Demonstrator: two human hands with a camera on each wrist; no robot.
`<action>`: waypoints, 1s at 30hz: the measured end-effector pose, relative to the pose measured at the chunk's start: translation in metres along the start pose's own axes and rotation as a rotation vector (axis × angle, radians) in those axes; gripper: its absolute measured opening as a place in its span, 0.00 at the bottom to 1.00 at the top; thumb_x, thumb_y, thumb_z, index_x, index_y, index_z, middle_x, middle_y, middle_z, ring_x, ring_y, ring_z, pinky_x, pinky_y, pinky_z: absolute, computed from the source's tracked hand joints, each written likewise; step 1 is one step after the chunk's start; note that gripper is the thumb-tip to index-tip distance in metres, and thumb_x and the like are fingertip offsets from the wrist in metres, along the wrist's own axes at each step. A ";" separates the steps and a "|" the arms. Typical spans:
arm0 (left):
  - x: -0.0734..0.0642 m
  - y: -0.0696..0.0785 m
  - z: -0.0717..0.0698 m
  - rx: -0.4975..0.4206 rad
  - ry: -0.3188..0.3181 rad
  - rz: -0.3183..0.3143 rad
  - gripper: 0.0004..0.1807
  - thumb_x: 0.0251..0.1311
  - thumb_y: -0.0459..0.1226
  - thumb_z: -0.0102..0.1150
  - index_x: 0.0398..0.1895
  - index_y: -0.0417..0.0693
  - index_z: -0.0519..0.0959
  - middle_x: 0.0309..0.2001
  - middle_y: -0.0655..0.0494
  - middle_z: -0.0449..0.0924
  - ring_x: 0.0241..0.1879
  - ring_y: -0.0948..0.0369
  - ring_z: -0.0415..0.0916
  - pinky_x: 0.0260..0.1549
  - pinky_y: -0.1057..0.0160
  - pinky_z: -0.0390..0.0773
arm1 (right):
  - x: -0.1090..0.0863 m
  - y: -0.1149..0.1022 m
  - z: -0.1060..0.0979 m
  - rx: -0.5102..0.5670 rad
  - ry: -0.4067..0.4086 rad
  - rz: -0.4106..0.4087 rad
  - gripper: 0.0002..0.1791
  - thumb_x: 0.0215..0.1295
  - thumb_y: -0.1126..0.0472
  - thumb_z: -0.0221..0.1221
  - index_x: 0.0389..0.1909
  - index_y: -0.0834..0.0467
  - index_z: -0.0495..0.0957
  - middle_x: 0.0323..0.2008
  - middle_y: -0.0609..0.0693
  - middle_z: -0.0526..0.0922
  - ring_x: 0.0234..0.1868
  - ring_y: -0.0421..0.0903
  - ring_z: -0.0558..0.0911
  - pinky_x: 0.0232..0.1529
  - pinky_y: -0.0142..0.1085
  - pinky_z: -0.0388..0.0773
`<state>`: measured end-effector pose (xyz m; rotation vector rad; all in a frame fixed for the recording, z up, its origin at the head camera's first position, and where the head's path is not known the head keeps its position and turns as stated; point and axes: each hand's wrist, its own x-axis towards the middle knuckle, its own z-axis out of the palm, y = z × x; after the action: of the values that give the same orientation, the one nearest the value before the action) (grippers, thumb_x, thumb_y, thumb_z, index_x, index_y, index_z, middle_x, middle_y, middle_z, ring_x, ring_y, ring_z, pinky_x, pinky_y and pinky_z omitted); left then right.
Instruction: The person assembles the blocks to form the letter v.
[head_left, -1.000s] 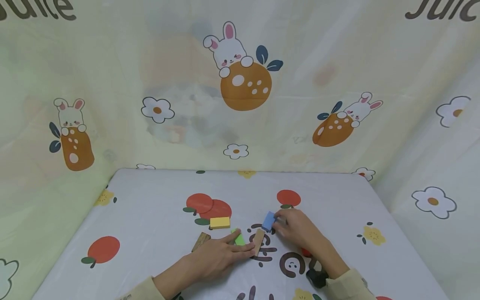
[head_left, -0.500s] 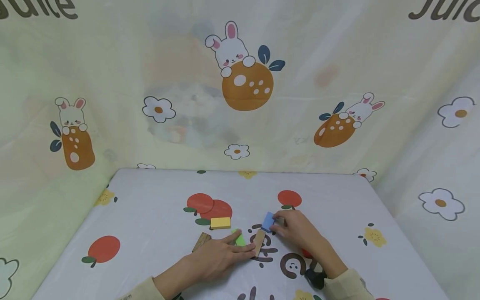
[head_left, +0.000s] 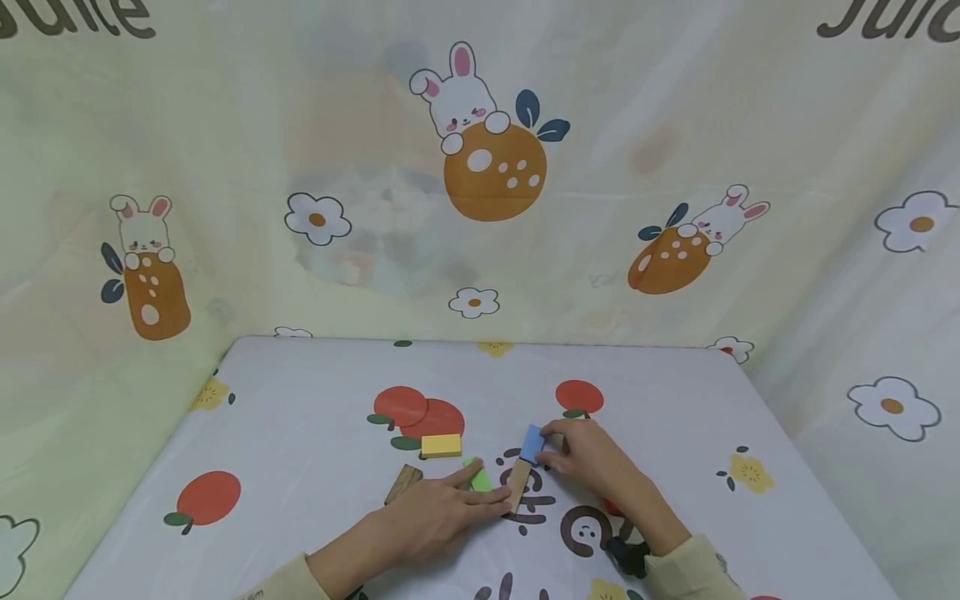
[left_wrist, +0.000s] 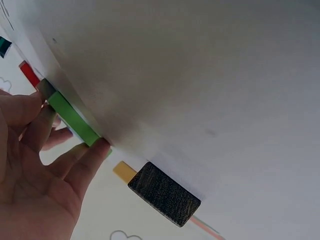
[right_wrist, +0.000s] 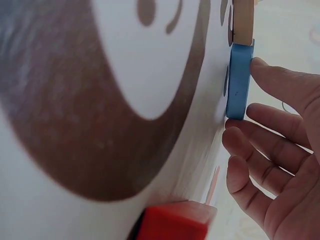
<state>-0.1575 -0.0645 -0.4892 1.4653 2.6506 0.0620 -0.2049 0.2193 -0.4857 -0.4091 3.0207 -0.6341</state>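
My right hand (head_left: 592, 454) pinches a blue block (head_left: 532, 445) between thumb and fingers. One end of the blue block meets the end of a light wooden block (right_wrist: 243, 22) in the right wrist view, and the two lie nearly in line. My left hand (head_left: 438, 517) has its fingers stretched out over the table. Its fingertips touch a green block (left_wrist: 72, 118) and the near end of the wooden block (head_left: 517, 483). Part of the green block is hidden under the left fingers in the head view.
A yellow block (head_left: 441, 446) lies beyond the left hand. A dark-grained wooden block (head_left: 403, 483) is left of it. A red block (right_wrist: 172, 223) sits near my right wrist, mostly covered by the arm in the head view. The patterned cloth (head_left: 315, 417) covers the table.
The right hand has slid the blue block slightly left and turned it, bringing it end to end with the light wooden block. My left hand has stayed in place.
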 end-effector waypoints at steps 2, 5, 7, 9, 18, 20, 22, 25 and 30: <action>0.000 0.000 0.001 0.001 -0.001 -0.001 0.31 0.78 0.42 0.53 0.80 0.74 0.65 0.79 0.79 0.63 0.82 0.50 0.63 0.38 0.70 0.84 | 0.001 0.000 0.000 -0.002 -0.007 0.006 0.21 0.60 0.53 0.77 0.52 0.57 0.89 0.34 0.44 0.87 0.29 0.40 0.72 0.31 0.30 0.70; 0.000 -0.001 0.002 -0.004 -0.003 -0.007 0.31 0.78 0.42 0.53 0.81 0.74 0.64 0.79 0.79 0.63 0.82 0.50 0.63 0.38 0.70 0.84 | 0.001 0.000 0.000 -0.001 -0.013 0.004 0.21 0.61 0.53 0.76 0.52 0.57 0.88 0.34 0.45 0.87 0.29 0.40 0.72 0.31 0.30 0.70; 0.001 -0.001 0.002 -0.004 0.001 -0.007 0.32 0.77 0.41 0.53 0.81 0.74 0.65 0.79 0.78 0.63 0.82 0.50 0.63 0.36 0.69 0.84 | 0.001 0.000 0.000 -0.001 -0.016 0.005 0.21 0.61 0.53 0.76 0.52 0.58 0.88 0.34 0.45 0.87 0.29 0.40 0.72 0.31 0.30 0.70; 0.000 -0.001 0.002 0.003 0.006 -0.004 0.31 0.77 0.41 0.53 0.81 0.74 0.65 0.79 0.78 0.63 0.82 0.50 0.63 0.37 0.69 0.84 | 0.001 0.000 -0.001 0.004 -0.018 0.005 0.21 0.60 0.53 0.76 0.52 0.58 0.88 0.34 0.45 0.87 0.30 0.40 0.72 0.31 0.30 0.71; 0.000 0.001 0.000 0.023 0.023 0.006 0.31 0.77 0.41 0.53 0.80 0.73 0.66 0.79 0.78 0.64 0.81 0.49 0.64 0.39 0.69 0.84 | 0.000 0.002 -0.002 0.042 -0.006 -0.032 0.24 0.60 0.54 0.77 0.54 0.60 0.87 0.35 0.48 0.88 0.31 0.38 0.75 0.32 0.29 0.72; 0.000 0.001 -0.001 0.024 0.021 0.005 0.31 0.77 0.41 0.53 0.80 0.73 0.66 0.79 0.78 0.64 0.81 0.50 0.63 0.37 0.70 0.84 | 0.000 0.004 -0.002 0.056 0.003 -0.066 0.25 0.59 0.54 0.77 0.55 0.61 0.87 0.34 0.48 0.88 0.31 0.38 0.76 0.32 0.28 0.72; 0.000 0.001 -0.001 0.022 0.021 0.007 0.31 0.77 0.41 0.53 0.80 0.73 0.66 0.79 0.78 0.64 0.81 0.49 0.63 0.38 0.70 0.84 | 0.000 0.006 -0.001 0.058 0.011 -0.097 0.26 0.58 0.53 0.78 0.55 0.61 0.87 0.34 0.48 0.89 0.32 0.38 0.77 0.31 0.28 0.73; 0.000 0.001 0.000 0.021 0.022 0.010 0.31 0.77 0.41 0.53 0.80 0.73 0.65 0.79 0.78 0.63 0.81 0.49 0.63 0.40 0.71 0.83 | 0.000 0.009 0.000 0.064 0.014 -0.127 0.26 0.57 0.53 0.79 0.55 0.60 0.88 0.36 0.47 0.90 0.32 0.37 0.78 0.32 0.28 0.73; 0.000 0.000 0.001 0.016 0.017 0.011 0.31 0.77 0.40 0.53 0.80 0.73 0.66 0.79 0.78 0.64 0.81 0.49 0.63 0.42 0.69 0.85 | 0.002 0.012 0.002 0.070 0.013 -0.136 0.26 0.56 0.52 0.79 0.54 0.60 0.89 0.39 0.48 0.92 0.33 0.36 0.77 0.33 0.28 0.75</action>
<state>-0.1572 -0.0641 -0.4905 1.4910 2.6625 0.0538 -0.2094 0.2284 -0.4921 -0.6135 2.9916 -0.7513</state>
